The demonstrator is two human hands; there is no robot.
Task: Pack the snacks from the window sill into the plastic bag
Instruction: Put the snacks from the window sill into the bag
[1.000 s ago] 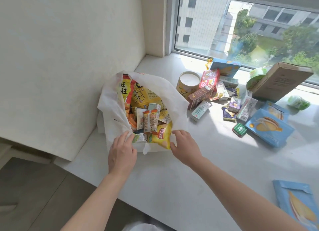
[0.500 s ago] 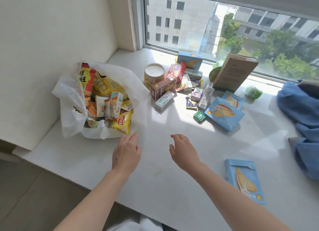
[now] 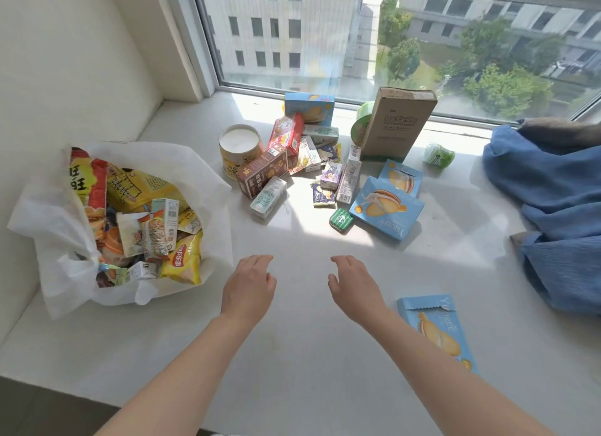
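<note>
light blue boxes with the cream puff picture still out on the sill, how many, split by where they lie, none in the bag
Standing upright by the window: 1
Lying flat in the pile, the small one and the big one: 2
Lying alone beside the right hand: 1
Total: 4

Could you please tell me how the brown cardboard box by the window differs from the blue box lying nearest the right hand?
The brown cardboard box stands upright near the window; the blue box lies flat near the sill's front edge. The brown one is plain with dark print, while the blue one shows a cream-filled cake. The brown box looks bulkier, the blue one thin. Both are still unpacked on the sill.
</note>
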